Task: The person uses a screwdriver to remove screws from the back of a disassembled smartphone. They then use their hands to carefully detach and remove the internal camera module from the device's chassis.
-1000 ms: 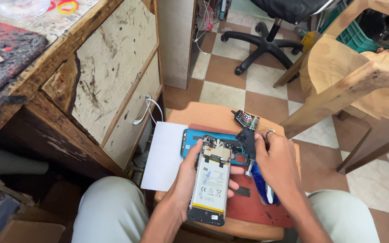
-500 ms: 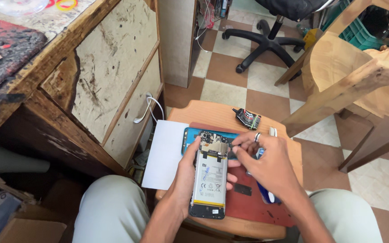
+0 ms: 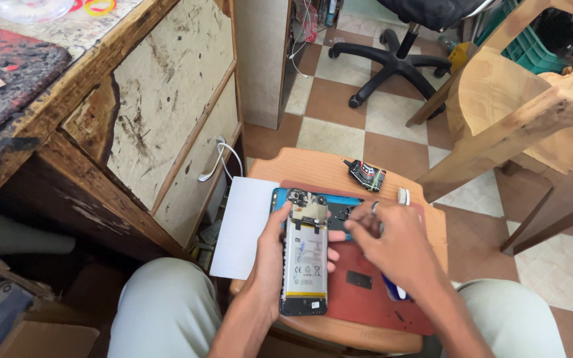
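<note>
left hand (image 3: 270,265) grips phone (image 3: 304,255), fingers wrapped | right hand (image 3: 392,242) fingers pinched at board | advice: steady phone on surface (image 3: 313,169)

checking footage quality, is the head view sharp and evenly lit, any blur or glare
Head view: even daylight, soft shadows; opened black phone with silver battery in left hand is sharp; right hand slightly motion-blurred; no strong glare; wooden desk edges bow from wide-angle distortion.

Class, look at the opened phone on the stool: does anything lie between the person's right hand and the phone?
Nothing visible does. The left hand holds the opened phone by its side, and the right hand reaches its upper part directly, fingertips at its edge. The small black part lies well beyond.
</note>
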